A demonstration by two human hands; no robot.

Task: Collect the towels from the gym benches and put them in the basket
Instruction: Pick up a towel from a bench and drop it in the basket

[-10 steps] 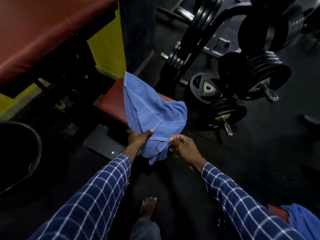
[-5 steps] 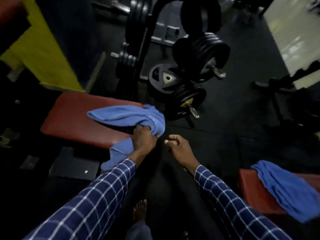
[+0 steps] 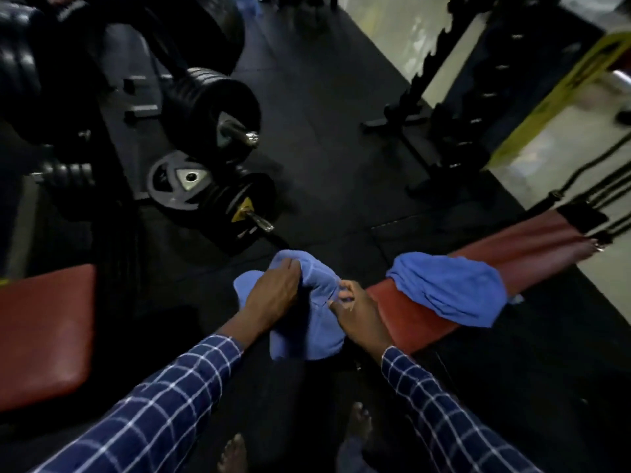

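Note:
A bunched blue towel [image 3: 316, 322] hangs in mid-air in front of me, clear of both benches. My left hand [image 3: 271, 295] grips its upper left folds. My right hand [image 3: 355, 310] pinches its right edge. A second blue towel [image 3: 450, 290] lies draped over the near end of a red padded bench [image 3: 532, 247] on the right, just beyond my right hand. Another red bench [image 3: 44, 336] at the left edge carries nothing. No basket is in view.
Loaded barbells and weight plates [image 3: 211, 186] crowd the black rubber floor at upper left. A dark rack [image 3: 440, 107] stands at upper right by a pale floor strip. Black straps [image 3: 580, 203] hang over the right bench's far end. My bare feet [image 3: 358, 421] show below.
The towel came off the left red bench and is now held by both hands. My view swung right, bringing the second towel and its bench close.

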